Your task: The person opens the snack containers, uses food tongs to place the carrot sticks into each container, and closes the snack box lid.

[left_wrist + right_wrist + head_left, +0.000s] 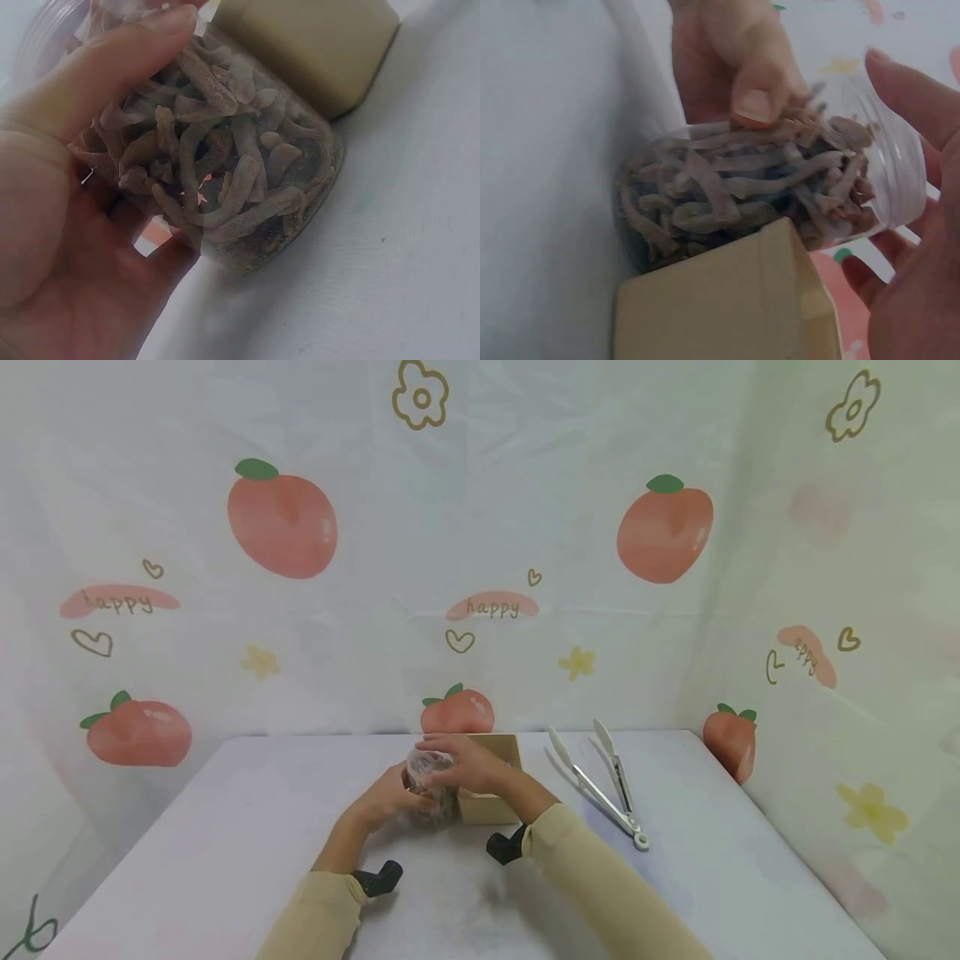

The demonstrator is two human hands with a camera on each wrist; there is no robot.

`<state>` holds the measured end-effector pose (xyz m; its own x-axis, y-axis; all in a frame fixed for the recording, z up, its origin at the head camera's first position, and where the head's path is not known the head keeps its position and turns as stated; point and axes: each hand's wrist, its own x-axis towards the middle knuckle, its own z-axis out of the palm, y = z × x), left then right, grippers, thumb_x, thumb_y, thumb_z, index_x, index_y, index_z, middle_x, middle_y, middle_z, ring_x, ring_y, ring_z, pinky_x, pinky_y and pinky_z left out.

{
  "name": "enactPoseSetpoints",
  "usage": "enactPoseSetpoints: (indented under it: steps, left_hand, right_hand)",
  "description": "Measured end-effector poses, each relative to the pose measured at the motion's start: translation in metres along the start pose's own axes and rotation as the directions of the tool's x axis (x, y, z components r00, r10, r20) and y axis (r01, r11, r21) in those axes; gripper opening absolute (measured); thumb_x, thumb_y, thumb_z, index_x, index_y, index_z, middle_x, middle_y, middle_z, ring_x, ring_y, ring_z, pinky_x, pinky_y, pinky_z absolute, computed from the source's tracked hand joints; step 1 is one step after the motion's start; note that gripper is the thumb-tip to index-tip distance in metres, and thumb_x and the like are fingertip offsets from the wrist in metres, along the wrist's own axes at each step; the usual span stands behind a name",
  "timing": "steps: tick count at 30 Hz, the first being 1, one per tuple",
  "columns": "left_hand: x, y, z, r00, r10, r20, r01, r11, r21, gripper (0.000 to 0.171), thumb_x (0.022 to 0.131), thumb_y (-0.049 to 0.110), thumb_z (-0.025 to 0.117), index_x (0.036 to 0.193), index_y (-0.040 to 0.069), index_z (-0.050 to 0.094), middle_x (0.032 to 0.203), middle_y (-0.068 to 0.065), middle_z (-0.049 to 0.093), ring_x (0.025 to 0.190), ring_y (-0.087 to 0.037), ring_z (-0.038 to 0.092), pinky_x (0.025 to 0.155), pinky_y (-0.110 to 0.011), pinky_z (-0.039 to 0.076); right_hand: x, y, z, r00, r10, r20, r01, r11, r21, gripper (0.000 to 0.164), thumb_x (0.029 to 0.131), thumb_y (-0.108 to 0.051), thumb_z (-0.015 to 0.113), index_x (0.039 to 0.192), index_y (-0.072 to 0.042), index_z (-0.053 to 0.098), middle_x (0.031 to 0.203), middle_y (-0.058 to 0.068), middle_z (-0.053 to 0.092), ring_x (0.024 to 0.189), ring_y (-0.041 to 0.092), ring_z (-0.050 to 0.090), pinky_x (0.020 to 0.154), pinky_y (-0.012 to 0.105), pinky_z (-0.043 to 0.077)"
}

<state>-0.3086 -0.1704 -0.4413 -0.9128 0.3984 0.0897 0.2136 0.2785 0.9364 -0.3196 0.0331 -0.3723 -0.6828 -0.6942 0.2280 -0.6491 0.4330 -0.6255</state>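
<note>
A clear jar of brown, twisted, dried root-like pieces stands near the far middle of the table. My left hand grips the jar from its left side, thumb across the wall and fingers behind it. Around the clear top end of the jar, my right hand has its fingers spread, with the thumb and fingers apart in the right wrist view. Close against the jar's right side is a beige box, open at the top; the right hand and forearm cover part of it.
Silver tongs with pale tips lie spread on the table to the right of the box. A white cloth printed with fruit hangs behind the white table. Black wrist cameras sit on both wrists.
</note>
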Motion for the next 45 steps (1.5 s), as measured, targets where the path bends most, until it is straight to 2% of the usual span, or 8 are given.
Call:
enactPoseSetpoints:
  steps: [3, 6, 20, 24, 30, 35, 39, 45]
  left_hand:
    - [-0.001, 0.000, -0.001, 1.000, -0.004, 0.017, 0.004, 1.000, -0.007, 0.072, 0.072, 0.013, 0.081, 0.133, -0.002, 0.046, 0.123, -0.013, 0.056, 0.110, -0.025, 0.053, 0.094, -0.038, 0.044]
    - [-0.001, 0.000, 0.000, 1.000, 0.000, 0.015, 0.000, 1.000, -0.012, 0.071, 0.073, 0.012, 0.080, 0.133, -0.003, 0.045, 0.123, -0.013, 0.056, 0.111, -0.025, 0.053, 0.095, -0.039, 0.043]
    - [0.001, -0.002, 0.002, 0.997, -0.006, -0.080, 0.007, 1.000, 0.016, 0.075, 0.069, 0.017, 0.085, 0.133, 0.000, 0.049, 0.122, -0.010, 0.059, 0.111, -0.025, 0.053, 0.095, -0.043, 0.044]
    - [0.001, -0.004, 0.003, 0.994, 0.008, -0.110, -0.006, 1.000, 0.018, 0.077, 0.069, 0.019, 0.086, 0.134, 0.002, 0.049, 0.123, -0.009, 0.059, 0.112, -0.025, 0.053, 0.095, -0.043, 0.043]
    - [0.005, -0.005, 0.009, 0.980, 0.017, -0.201, -0.003, 0.997, 0.072, 0.078, 0.069, 0.022, 0.088, 0.134, 0.002, 0.050, 0.123, -0.010, 0.059, 0.112, -0.026, 0.053, 0.094, -0.045, 0.045]
    - [0.007, -0.005, 0.013, 0.971, 0.022, -0.240, 0.008, 0.992, 0.125, 0.079, 0.069, 0.023, 0.088, 0.134, 0.001, 0.050, 0.121, -0.011, 0.060, 0.107, -0.026, 0.054, 0.091, -0.044, 0.045]
    - [0.006, -0.005, 0.013, 0.978, 0.019, -0.208, 0.004, 0.994, 0.111, 0.080, 0.070, 0.022, 0.088, 0.136, 0.003, 0.049, 0.118, -0.009, 0.060, 0.104, -0.024, 0.054, 0.090, -0.040, 0.045]
    - [0.006, -0.003, 0.012, 0.985, 0.022, -0.172, -0.012, 0.998, 0.063, 0.082, 0.070, 0.023, 0.089, 0.139, 0.007, 0.047, 0.122, -0.008, 0.060, 0.111, -0.024, 0.054, 0.095, -0.043, 0.042]
  right_hand:
    - [-0.001, 0.000, -0.005, 0.999, -0.008, 0.054, 0.006, 0.999, 0.040, 0.058, 0.088, -0.023, 0.074, 0.140, -0.011, 0.053, 0.149, 0.007, 0.042, 0.138, 0.019, 0.035, 0.107, 0.039, 0.034]
    - [-0.002, -0.001, -0.008, 0.999, -0.014, 0.049, 0.013, 1.000, 0.018, 0.057, 0.086, -0.022, 0.076, 0.138, -0.011, 0.055, 0.146, 0.007, 0.046, 0.133, 0.021, 0.038, 0.103, 0.038, 0.037]
    - [0.000, -0.010, 0.004, 0.992, 0.028, -0.124, -0.057, 0.970, -0.238, 0.055, 0.079, -0.035, 0.081, 0.129, -0.016, 0.065, 0.127, -0.005, 0.063, 0.109, 0.017, 0.044, 0.084, 0.031, 0.042]
    - [0.001, -0.012, 0.015, 0.969, 0.049, -0.243, -0.125, 0.943, -0.307, 0.057, 0.075, -0.043, 0.082, 0.125, -0.018, 0.068, 0.119, -0.007, 0.067, 0.100, 0.014, 0.045, 0.081, 0.031, 0.040]
    - [0.002, -0.018, 0.032, 0.901, 0.042, -0.433, -0.247, 0.868, -0.430, 0.060, 0.073, -0.057, 0.079, 0.118, -0.018, 0.072, 0.111, -0.004, 0.070, 0.095, 0.016, 0.048, 0.082, 0.033, 0.039]
    - [0.005, -0.022, 0.037, 0.864, 0.125, -0.488, -0.374, 0.809, -0.453, 0.068, 0.070, -0.068, 0.074, 0.118, -0.020, 0.069, 0.108, -0.002, 0.066, 0.100, 0.018, 0.046, 0.083, 0.033, 0.040]
    - [0.004, -0.022, 0.036, 0.872, 0.191, -0.451, -0.398, 0.814, -0.424, 0.072, 0.068, -0.070, 0.073, 0.118, -0.019, 0.065, 0.109, 0.001, 0.059, 0.105, 0.018, 0.044, 0.084, 0.035, 0.041]
    - [0.000, -0.025, 0.022, 0.919, 0.217, -0.328, -0.335, 0.869, -0.365, 0.066, 0.077, -0.058, 0.075, 0.126, -0.016, 0.062, 0.119, 0.002, 0.059, 0.109, 0.020, 0.045, 0.088, 0.039, 0.040]
